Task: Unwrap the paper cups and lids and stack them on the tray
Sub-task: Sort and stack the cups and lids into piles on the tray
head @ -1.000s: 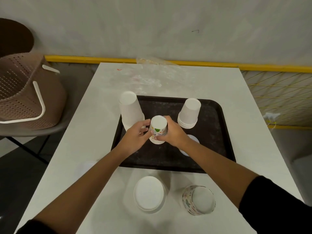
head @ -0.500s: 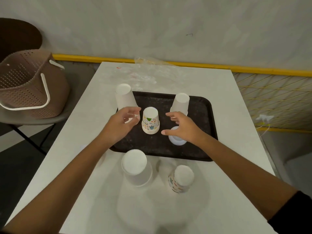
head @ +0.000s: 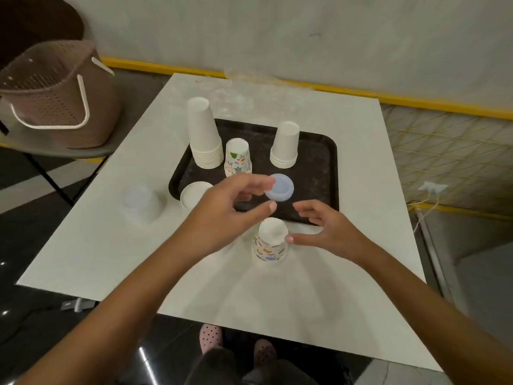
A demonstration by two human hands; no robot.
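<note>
Both hands hover at the near edge of the tray [head: 330, 162], either side of a printed cup [head: 269, 244] standing upside down on the table [head: 361, 134], just off the tray. The left hand [head: 230, 209] is above and left of it, fingers loosely spread, holding nothing. The right hand [head: 330, 232] is spread too, thumb tip right at the cup's side (touching or just off, hard to say). On the tray, a tall stack [head: 205, 134] of white cups stands far left and a short stack [head: 286, 145] far right. A second printed cup [head: 238, 157] stands between them, and a pale lid [head: 280, 187] lies nearer the front. The prints are coloured doodles, too blurred to read.
</note>
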